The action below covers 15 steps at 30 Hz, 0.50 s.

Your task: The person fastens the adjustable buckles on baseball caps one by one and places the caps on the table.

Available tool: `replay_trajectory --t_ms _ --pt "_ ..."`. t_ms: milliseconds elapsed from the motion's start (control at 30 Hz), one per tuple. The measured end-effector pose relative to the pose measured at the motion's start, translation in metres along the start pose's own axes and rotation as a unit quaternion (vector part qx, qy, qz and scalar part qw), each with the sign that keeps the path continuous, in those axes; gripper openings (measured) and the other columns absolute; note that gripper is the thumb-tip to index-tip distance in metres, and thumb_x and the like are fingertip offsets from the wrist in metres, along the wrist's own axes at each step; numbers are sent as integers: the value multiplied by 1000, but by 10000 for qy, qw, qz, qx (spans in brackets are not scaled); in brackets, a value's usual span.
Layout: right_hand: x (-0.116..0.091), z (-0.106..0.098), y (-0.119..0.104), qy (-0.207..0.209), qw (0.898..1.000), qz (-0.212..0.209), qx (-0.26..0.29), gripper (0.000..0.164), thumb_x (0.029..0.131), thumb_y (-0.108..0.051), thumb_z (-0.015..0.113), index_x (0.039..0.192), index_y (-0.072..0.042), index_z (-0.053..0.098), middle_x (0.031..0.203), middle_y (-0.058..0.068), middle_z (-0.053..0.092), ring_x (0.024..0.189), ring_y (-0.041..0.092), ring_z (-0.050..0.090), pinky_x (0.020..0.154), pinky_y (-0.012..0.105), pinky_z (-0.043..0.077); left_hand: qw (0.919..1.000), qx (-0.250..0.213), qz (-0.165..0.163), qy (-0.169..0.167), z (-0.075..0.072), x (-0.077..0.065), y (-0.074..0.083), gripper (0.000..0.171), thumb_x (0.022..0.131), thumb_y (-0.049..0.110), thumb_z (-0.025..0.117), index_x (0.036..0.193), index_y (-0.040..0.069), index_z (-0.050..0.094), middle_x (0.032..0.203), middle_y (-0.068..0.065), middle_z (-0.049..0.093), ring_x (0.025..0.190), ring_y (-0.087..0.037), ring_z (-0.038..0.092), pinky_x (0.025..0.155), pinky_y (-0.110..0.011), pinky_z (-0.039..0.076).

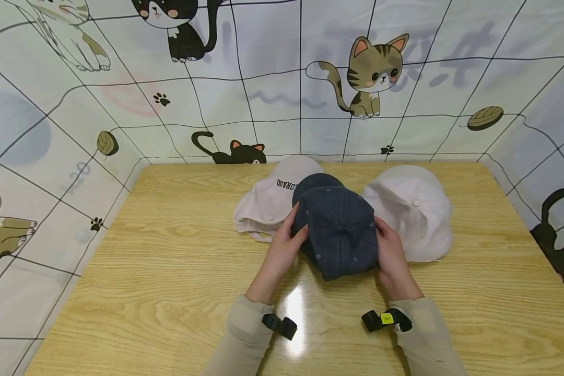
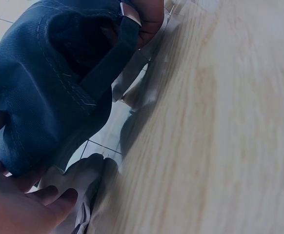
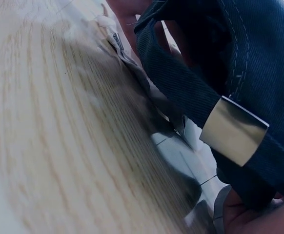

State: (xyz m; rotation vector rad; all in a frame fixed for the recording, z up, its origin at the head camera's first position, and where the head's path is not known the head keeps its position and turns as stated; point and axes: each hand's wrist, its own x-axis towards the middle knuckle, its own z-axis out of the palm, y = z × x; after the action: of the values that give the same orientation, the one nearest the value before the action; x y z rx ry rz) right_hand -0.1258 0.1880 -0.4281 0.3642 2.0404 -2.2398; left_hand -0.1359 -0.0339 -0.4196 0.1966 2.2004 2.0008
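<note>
A navy baseball cap (image 1: 342, 230) is held up between both hands, its crown facing the head camera and its brim toward the back left. My left hand (image 1: 286, 243) grips its left side, thumb on the near face. At the opposite side my right hand (image 1: 392, 250) grips the edge, its fingers hidden behind the fabric. In the right wrist view the cap's back strap (image 3: 181, 83) shows, with a shiny metal buckle (image 3: 235, 130). The left wrist view shows the strap opening (image 2: 78, 44) and the left fingers (image 2: 34, 180) at the cap's edge.
Behind the navy cap on the left lies a pale cap (image 1: 268, 196) with dark lettering. A white cap (image 1: 411, 214) sits to the right, close to the right hand. All are over a wooden table (image 1: 169, 271), with a cat-patterned cloth wall (image 1: 272, 104) behind.
</note>
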Motion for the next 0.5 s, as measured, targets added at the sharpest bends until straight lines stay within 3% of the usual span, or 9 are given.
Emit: replay_trajectory --t_ms 500 --pt "2 -1 2 -12 9999 -60 143 61 87 -41 52 137 -10 34 135 7 36 119 16 35 87 19 39 10000 -4 -11 31 1 1 -3 53 88 40 52 134 43 27 140 15 27 127 -4 24 101 -32 27"
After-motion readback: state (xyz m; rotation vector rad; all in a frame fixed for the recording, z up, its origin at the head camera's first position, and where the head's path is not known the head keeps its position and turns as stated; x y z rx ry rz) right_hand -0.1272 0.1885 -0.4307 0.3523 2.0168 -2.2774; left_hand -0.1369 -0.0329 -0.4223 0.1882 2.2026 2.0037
